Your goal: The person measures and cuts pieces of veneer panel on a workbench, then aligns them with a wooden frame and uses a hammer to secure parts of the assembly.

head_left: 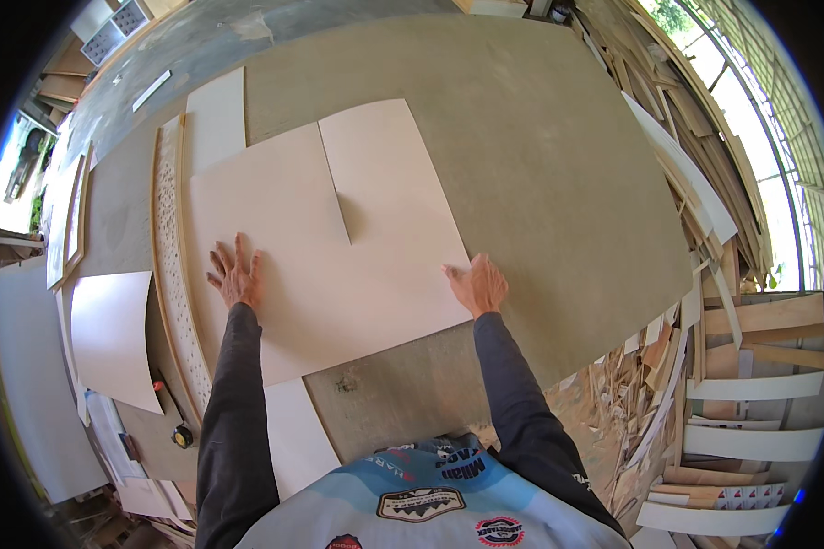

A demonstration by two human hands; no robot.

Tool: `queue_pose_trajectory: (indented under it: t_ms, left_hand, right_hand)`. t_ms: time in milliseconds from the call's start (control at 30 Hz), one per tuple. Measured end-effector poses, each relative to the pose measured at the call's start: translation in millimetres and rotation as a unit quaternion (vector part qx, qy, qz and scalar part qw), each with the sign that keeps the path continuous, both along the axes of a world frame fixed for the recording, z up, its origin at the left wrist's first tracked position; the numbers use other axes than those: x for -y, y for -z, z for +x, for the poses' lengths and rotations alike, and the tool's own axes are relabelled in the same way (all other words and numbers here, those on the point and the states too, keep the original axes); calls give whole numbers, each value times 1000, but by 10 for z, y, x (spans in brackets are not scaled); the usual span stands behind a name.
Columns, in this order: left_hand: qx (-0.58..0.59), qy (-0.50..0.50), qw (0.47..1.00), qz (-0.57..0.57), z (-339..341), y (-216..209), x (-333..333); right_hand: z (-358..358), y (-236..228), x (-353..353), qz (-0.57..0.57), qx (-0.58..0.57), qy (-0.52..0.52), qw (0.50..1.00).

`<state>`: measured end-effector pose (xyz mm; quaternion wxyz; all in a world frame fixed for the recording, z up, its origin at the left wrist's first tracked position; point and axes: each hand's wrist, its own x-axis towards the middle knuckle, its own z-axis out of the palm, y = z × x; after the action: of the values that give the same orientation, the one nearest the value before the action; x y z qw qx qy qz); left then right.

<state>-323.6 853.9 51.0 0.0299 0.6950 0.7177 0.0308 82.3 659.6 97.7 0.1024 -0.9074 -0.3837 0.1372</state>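
A large pale board sheet (384,274) lies on a grey-brown work surface in front of me. A slit runs from its far edge to about its middle, with a shadow along it, so the two sides sit at slightly different heights. My left hand (238,274) is pressed flat on the sheet's left part, fingers spread. At the near right edge, my right hand (479,285) grips the sheet, its thumb on top and its other fingers curled at the border. Under the sheet's left side a narrower white strip (300,430) pokes out toward me; a similar white panel (218,119) shows beyond the far edge.
A long speckled wood-edged strip (170,220) lies left of the sheet. Further left are a white panel (112,329) and a black-and-yellow tape measure (182,436). Offcuts (627,403) and stacked boards (696,146) crowd the right side.
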Motion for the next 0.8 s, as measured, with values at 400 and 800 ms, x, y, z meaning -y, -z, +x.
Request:
queue_pose_trajectory:
  t_ms: [400,800]
  left_hand:
    - [-4,4,999,34,28,165,-1101]
    - [7,13,999,38,51,283,-1892]
  right_hand:
    - [110,68,-1055,4,-41,12,999]
    - [190,71,-1785,20,-68,13,997]
